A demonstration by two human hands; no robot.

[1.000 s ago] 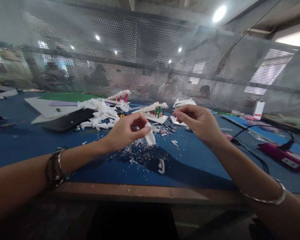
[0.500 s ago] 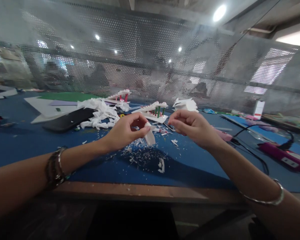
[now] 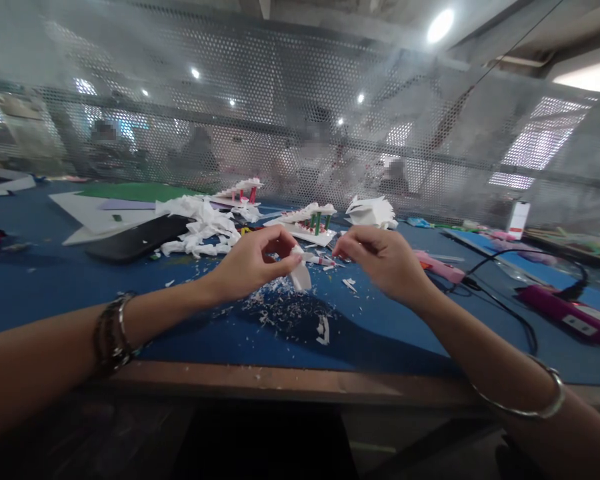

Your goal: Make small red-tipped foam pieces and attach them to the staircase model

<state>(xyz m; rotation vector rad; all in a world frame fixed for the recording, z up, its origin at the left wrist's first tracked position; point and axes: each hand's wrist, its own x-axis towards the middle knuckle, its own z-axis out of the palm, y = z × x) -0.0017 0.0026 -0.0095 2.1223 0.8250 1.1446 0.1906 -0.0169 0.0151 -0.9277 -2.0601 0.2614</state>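
Note:
My left hand [image 3: 247, 265] pinches a small white curved piece [image 3: 301, 276] between thumb and fingertips, holding it above the blue table. To the right, my right hand [image 3: 393, 267] is closed in a pinch, apart from the white piece; whatever its fingertips hold, if anything, is too small to make out. White shavings [image 3: 280, 308] lie scattered below both hands, with a larger white scrap [image 3: 323, 330] among them. Just behind the hands stands a small white model with green pillars [image 3: 319, 223]. A pen-like tool [image 3: 320, 261] lies between the hands.
Crumpled white scraps [image 3: 200, 223] and a black flat object [image 3: 135, 241] lie at left. A pink glue gun [image 3: 443, 268] and its cable lie beside a purple power strip [image 3: 565, 312] at right. Behind are a red-pillared model [image 3: 253, 193] and a perforated screen [image 3: 290, 100].
My right hand has moved slightly left and turned a little, uncovering more of the pink glue gun. My left hand keeps its pinch on the white piece, almost unmoved.

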